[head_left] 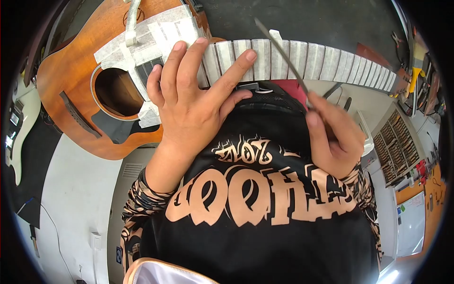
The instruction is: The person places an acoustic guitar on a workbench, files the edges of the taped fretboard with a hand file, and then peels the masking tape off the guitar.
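Brown wood forms the guitar [68,75] at ten o'clock, its taped neck [321,62] running from twelve to two; it looks light but bulky, with a finish that likely scratches easily, so steady it by the neck. Your left hand [189,106] rests there, fingers spread across the tape [178,31]. Your right hand [338,135] pinches the file [285,56] between thumb and forefinger, the blade pointing to eleven over the neck; whether they touch is unclear. The file seems thin, stiff and light, best held near its end; the tape probably tears easily.
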The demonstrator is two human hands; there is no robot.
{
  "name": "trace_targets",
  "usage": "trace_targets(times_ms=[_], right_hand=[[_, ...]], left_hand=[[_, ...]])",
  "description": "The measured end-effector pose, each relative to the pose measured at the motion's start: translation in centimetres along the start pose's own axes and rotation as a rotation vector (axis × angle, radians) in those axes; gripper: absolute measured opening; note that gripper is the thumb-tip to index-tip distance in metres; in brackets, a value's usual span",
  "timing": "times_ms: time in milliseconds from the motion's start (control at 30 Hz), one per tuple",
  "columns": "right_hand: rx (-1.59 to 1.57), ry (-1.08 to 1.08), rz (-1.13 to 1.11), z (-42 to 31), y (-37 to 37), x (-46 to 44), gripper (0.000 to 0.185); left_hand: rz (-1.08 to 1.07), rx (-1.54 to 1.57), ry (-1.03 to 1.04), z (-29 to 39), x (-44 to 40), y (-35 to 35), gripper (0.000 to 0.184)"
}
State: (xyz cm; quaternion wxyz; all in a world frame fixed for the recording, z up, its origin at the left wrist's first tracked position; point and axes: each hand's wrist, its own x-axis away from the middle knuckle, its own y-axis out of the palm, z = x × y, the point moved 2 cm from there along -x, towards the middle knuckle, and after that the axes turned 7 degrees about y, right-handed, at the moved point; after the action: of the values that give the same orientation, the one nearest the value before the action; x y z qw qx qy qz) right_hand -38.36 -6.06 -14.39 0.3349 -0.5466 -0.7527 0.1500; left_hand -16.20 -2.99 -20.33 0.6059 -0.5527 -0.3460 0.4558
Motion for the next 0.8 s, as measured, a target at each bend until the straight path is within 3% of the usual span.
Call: trace_targets(times_ms=[100,200,367,433,600,667,800], right_hand=[[-0.185,0.126,-0.147,2.0,0.2,1.7,0.029],[-0.207,0.175,-0.128,1.3,1.2,0.7,0.029],[-0.147,0.075,-0.105,0.4,3.4,-2.7,0.030],[0.177,-0.278,0.012,-0.2,3.5,-3.8,0.033],[0.120,-0.296,0.025,-0.5,1.5,-2.0,0.033],[-0.015,0.031,-0.162,0.2,0.6,-0.8,0.029],[-0.149,0.103,-0.129,1.1,0.7,0.5,0.031]], left_hand=[[0.010,-0.001,0.001,-0.1,0.0,0.1,0.060],[0.009,-0.005,0.002,0.0,0.0,0.0,0.060],[0.014,-0.002,0.005,-0.1,0.1,0.0,0.059],[-0.005,-0.012,0.012,-0.1,0.0,-0.1,0.059],[0.004,0.019,0.009,-0.4,0.3,-0.2,0.060],[0.015,0.028,0.001,-0.5,0.5,-0.5,0.060],[-0.010,-0.006,-0.026,-1.3,1.3,-0.6,0.060]])
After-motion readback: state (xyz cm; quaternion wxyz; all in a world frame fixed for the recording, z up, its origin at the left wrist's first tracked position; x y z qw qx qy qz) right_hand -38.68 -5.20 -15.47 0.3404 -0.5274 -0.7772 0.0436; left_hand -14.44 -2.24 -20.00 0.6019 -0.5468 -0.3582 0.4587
